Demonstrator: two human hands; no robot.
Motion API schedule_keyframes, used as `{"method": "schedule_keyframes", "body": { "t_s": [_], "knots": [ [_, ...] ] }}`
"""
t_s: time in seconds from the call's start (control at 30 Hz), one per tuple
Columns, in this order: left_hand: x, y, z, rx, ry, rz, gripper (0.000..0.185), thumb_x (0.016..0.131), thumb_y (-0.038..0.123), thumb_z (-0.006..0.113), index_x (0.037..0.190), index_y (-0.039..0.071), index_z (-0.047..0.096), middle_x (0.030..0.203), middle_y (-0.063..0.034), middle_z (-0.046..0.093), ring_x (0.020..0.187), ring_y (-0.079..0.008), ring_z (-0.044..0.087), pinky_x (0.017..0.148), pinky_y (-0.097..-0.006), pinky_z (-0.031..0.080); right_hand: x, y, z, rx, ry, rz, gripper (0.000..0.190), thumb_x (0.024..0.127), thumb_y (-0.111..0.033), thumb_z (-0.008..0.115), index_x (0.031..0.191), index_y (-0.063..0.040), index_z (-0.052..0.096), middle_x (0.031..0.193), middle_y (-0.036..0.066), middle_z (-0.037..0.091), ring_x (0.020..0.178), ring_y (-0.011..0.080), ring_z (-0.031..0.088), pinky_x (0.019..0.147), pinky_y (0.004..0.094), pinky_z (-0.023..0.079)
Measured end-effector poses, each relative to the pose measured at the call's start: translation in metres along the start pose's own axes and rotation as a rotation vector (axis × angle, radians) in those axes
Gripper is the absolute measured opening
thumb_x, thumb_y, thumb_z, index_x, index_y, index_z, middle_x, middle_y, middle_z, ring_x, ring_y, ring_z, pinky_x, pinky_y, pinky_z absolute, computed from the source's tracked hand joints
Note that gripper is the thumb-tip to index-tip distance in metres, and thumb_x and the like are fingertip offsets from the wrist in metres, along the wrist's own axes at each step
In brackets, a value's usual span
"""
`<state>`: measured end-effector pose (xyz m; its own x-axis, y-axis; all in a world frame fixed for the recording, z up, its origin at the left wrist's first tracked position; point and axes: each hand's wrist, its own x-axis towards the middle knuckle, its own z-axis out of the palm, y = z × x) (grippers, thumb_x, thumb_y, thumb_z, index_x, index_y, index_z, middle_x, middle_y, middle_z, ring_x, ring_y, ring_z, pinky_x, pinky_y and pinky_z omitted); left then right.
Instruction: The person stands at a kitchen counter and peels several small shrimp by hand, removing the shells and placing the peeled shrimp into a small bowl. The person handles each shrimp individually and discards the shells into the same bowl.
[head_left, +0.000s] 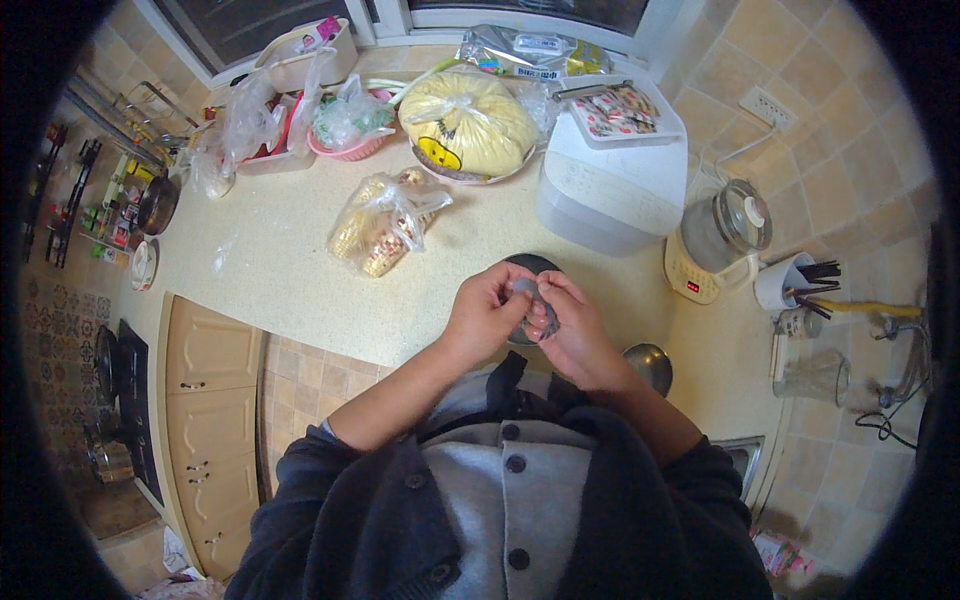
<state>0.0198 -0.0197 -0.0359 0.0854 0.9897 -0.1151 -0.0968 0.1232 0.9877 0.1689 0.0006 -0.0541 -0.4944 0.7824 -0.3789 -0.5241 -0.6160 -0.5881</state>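
Both hands meet over a dark round bowl (531, 262) near the counter's front edge. A small grey, glossy item (541, 304), which looks like a raw shrimp, is pinched between them. My left hand (493, 304) grips its upper end with thumb and fingers. Around its lower part and right side curl the fingers of my right hand (568, 319). The fingers and the item hide much of the bowl, so its contents cannot be made out. A metal bowl (649, 367) stands beside my right forearm, partly covered by it.
Corn cobs in a clear plastic bag (386, 221) lie on the counter (277, 247). Behind stand a large yellow bag (469, 124), a pink basket (352, 150) and a white appliance (607, 187) with a tray on top. A glass kettle (720, 232) and a chopstick holder (776, 283) are at the right.
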Motion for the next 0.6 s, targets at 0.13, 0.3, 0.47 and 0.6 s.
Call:
{"method": "schedule_keyframes", "body": {
  "t_s": [0.13, 0.3, 0.47, 0.6],
  "knots": [
    [-0.002, 0.002, 0.005, -0.09, 0.027, -0.011, 0.018, 0.087, -0.002, 0.052, 0.105, 0.0, 0.057, 0.081, -0.0023, 0.063, 0.07, -0.0068, 0.058, 0.061, -0.021, 0.048, 0.003, 0.002, -0.001, 0.085, 0.055, 0.067, 0.006, 0.093, -0.017, 0.052, 0.099, -0.015, 0.054, 0.072, -0.002, 0.049, 0.065, 0.0095, 0.046, 0.057, 0.0279, 0.037],
    [0.001, 0.0, 0.005, 0.078, 0.067, 0.022, 0.016, 0.086, -0.004, 0.05, 0.101, -0.001, 0.056, 0.081, -0.004, 0.063, 0.071, -0.0078, 0.061, 0.062, -0.0218, 0.05, 0.006, 0.0, 0.001, 0.151, -0.01, 0.119, 0.005, 0.092, -0.017, 0.052, 0.092, -0.014, 0.055, 0.07, -0.005, 0.048, 0.063, 0.008, 0.045, 0.056, 0.0267, 0.035],
    [0.002, -0.006, 0.001, 0.169, 0.089, 0.119, 0.015, 0.085, -0.005, 0.049, 0.097, -0.002, 0.057, 0.079, -0.0033, 0.062, 0.069, -0.0077, 0.059, 0.061, -0.0217, 0.049, 0.008, -0.003, 0.0, 0.244, -0.169, 0.216, 0.011, 0.092, -0.02, 0.049, 0.087, -0.013, 0.056, 0.068, -0.005, 0.047, 0.059, 0.0061, 0.042, 0.053, 0.0233, 0.033],
    [0.007, -0.006, -0.004, 0.34, 0.066, 0.198, 0.017, 0.083, -0.006, 0.048, 0.096, -0.001, 0.059, 0.078, -0.0025, 0.06, 0.069, -0.0079, 0.058, 0.062, -0.0217, 0.048, 0.012, -0.002, -0.001, 0.277, -0.199, 0.29, 0.014, 0.093, -0.02, 0.046, 0.088, -0.013, 0.057, 0.069, -0.006, 0.047, 0.057, 0.0042, 0.041, 0.049, 0.0208, 0.031]
  ]
}}
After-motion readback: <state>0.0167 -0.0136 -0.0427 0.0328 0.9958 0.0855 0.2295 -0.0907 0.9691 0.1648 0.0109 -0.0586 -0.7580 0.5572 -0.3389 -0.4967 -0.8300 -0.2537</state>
